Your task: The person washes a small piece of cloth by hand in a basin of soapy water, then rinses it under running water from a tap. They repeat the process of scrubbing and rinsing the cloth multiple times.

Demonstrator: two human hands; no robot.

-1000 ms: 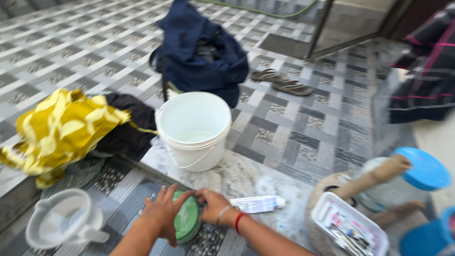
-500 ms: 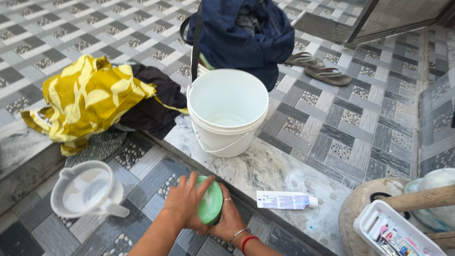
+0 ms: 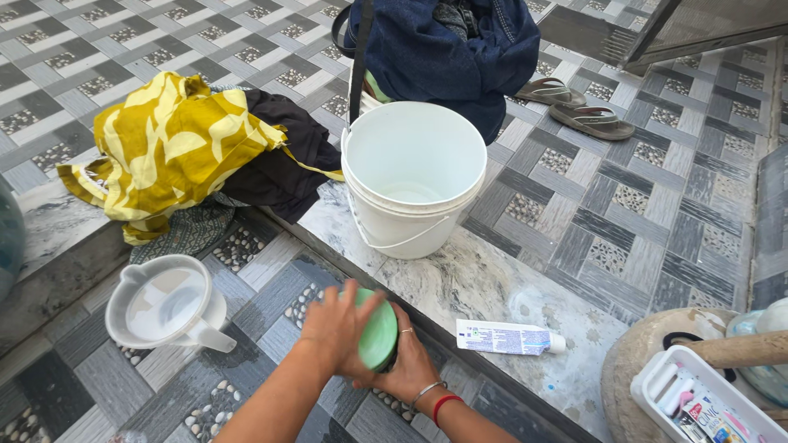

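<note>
Both of my hands grip a round green container [image 3: 379, 335] just above the tiled floor, near the bottom middle of the head view. My left hand [image 3: 336, 324] covers its near side. My right hand [image 3: 410, 365], with a ring, a bangle and a red thread at the wrist, cups it from the far side. A white bucket [image 3: 412, 176] with a little water stands on the marble step [image 3: 492, 287] right behind the hands. A white tube [image 3: 509, 337] lies on the step to the right of my hands.
A white plastic jug [image 3: 164, 308] sits on the floor to the left. Yellow cloth [image 3: 168, 148] and dark clothes [image 3: 275, 156] lie heaped at the left. Behind the bucket is a dark blue bag [image 3: 447, 53]; sandals [image 3: 579, 107] lie beyond. A white basket [image 3: 698, 402] is at the bottom right.
The view has swung left and closer, so the bucket and clothes sit more central. My hands stay clasped on the green container, turning it slightly.
</note>
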